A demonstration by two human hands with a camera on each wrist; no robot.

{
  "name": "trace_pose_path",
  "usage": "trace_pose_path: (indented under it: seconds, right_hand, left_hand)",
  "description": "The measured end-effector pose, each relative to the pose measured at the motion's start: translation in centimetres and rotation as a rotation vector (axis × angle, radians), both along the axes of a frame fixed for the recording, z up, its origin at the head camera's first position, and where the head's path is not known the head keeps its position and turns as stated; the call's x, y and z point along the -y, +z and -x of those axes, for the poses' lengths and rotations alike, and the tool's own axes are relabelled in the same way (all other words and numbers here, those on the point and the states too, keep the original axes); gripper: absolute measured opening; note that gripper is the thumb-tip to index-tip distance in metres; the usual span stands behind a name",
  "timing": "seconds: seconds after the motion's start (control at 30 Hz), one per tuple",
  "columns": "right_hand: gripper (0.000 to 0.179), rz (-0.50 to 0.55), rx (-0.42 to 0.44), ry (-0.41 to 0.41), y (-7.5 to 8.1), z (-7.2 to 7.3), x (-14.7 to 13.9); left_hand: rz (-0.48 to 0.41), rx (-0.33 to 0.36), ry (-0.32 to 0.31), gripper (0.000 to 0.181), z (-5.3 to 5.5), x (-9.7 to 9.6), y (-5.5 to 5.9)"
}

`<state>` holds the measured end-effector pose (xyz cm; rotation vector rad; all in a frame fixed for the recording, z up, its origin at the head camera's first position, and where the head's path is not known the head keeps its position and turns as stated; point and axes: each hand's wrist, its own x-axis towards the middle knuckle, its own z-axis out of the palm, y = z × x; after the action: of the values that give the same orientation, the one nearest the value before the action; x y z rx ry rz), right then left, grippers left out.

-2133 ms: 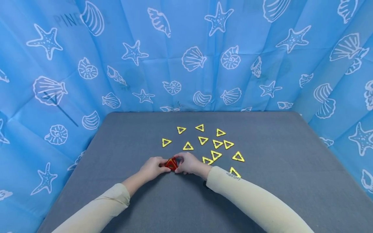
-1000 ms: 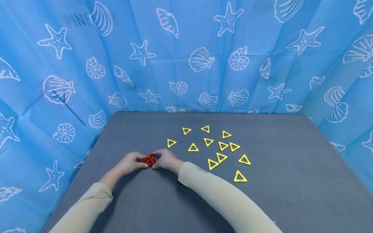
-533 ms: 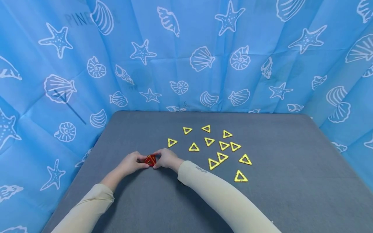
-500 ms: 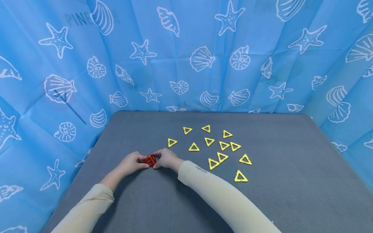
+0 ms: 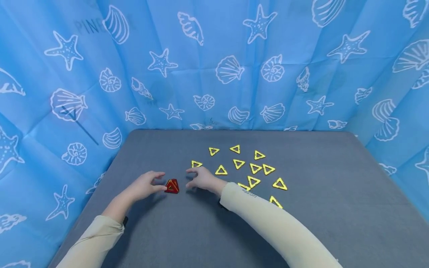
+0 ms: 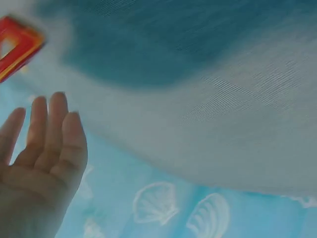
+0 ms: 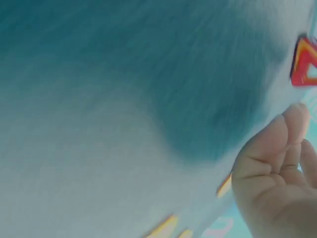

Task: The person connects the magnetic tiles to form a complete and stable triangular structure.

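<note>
A small red pyramid [image 5: 172, 187] built of triangular tiles with yellow edging stands on the grey table, between both hands. Just left of it is my left hand [image 5: 142, 185], fingers spread, thumb tip right at the pyramid's edge in the head view. To the right, apart from the pyramid, my right hand [image 5: 205, 179] is held with thumb and fingers parted and nothing in them. The left wrist view shows part of the red pyramid [image 6: 26, 44] beyond the extended left fingers. At the right wrist view's edge, the red pyramid [image 7: 298, 74] is partly cut off.
Several yellow triangle frames lie flat on the table [image 5: 321, 223], behind and right of the pyramid; one yellow triangle [image 5: 221, 170] is near the right hand. The right forearm partly covers another yellow triangle [image 5: 275, 202]. A blue shell-print curtain [image 5: 214, 74] stands behind the table.
Both hands carried the red pyramid leftward, away from the yellow triangles, then let it go. The right hand has since drawn back to the right, and the left fingers have opened.
</note>
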<state>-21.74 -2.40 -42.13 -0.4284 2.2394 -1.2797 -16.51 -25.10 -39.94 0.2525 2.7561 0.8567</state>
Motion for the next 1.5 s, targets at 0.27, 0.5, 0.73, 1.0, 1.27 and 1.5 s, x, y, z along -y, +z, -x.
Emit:
trace_pose_path:
  seconds: [0.27,0.5,0.73,1.0,1.27,1.5]
  right_hand:
    - [0.055,0.009,-0.071,0.063,1.7,1.5,-5.0]
    - [0.052,0.057,-0.089,0.047,1.7,2.4,-8.1]
    - [0.056,-0.015,-0.142,0.082,1.3,3.8,-10.2]
    - [0.068,-0.179,-0.241,0.17,0.2,6.1,-12.5]
    - [0.075,-0.42,-0.424,0.288,-1.1,7.5,-12.5]
    - [0.074,-0.506,-0.43,0.312,-1.4,7.4,-12.1]
  left_hand:
    - [-0.18,-0.167,0.174,0.055,-0.1,-5.1,1.9]
    - [-0.246,-0.132,0.31,0.072,1.2,-10.0,0.6]
    - [-0.247,-0.114,0.417,0.082,2.3,-11.8,-1.4]
    - [-0.272,-0.062,0.541,0.095,4.0,-14.2,-3.0]
    - [-0.149,0.002,0.678,0.095,6.1,-15.7,-4.0]
    - [-0.065,0.065,0.718,0.093,6.5,-16.5,-3.9]
